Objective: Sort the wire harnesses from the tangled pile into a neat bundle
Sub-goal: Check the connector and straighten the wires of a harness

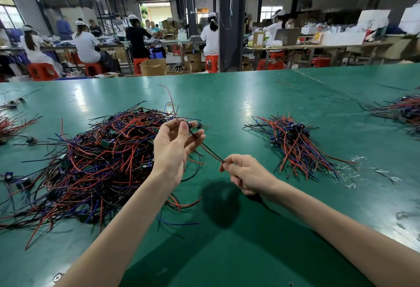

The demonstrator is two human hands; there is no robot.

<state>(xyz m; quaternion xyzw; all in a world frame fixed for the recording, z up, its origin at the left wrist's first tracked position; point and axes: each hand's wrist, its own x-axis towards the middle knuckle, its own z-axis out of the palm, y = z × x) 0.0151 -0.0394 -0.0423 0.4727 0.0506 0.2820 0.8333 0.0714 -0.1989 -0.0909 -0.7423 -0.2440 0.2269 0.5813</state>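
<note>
Light, limp, probably snag-prone harness (pixel 211 152) stretched over tabletop (pixel 227 109) between tangled pile (pixel 102 155) and neat bundle (pixel 295 141); left hand (pixel 175 148) pinching connector end, right hand (pixel 246 173) pinching wire tips; best gripped at connector.

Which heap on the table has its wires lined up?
The smaller heap right of the right hand: connectors bunched together, wires fanning one way. The big pile by the left hand is tangled.

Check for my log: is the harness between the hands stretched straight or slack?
Stretched straight: the harness runs taut from the left hand to the right hand, which pinches its tips.
</note>
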